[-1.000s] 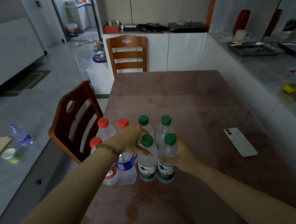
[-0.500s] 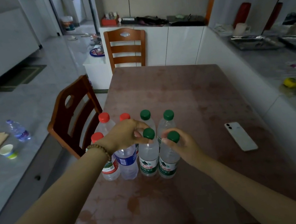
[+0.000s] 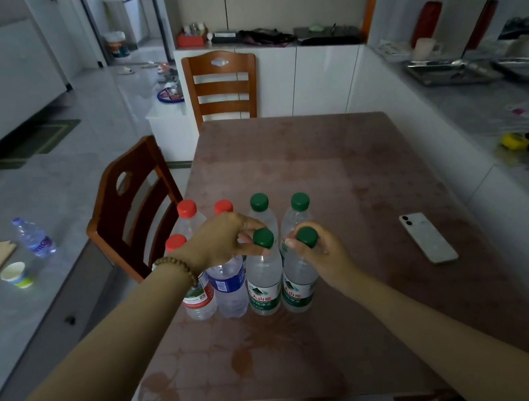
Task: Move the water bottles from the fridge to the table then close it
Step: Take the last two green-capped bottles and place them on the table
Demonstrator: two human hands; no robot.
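Several water bottles stand in two rows on the brown table (image 3: pixel 337 168), some with red caps (image 3: pixel 186 208), some with green caps (image 3: pixel 300 201). My left hand (image 3: pixel 224 241) rests closed over the top of the blue-labelled bottle (image 3: pixel 228 284), and its fingertips touch the neck of the front green-capped bottle (image 3: pixel 264 287). My right hand (image 3: pixel 325 256) grips the neck of the front right green-capped bottle (image 3: pixel 299 286), just under its cap. Both bottles stand upright on the table. No fridge is in view.
A white phone (image 3: pixel 428 236) lies on the table to the right of the bottles. One wooden chair (image 3: pixel 139 206) stands at the table's left side, another (image 3: pixel 222 85) at its far end. A low counter on the left carries a bottle (image 3: pixel 33 237) and a paper cup (image 3: pixel 15 274).
My right hand has slid up from the bottle's body to its neck. My left hand has shifted slightly toward the front green cap. The bottles stay where they stood.
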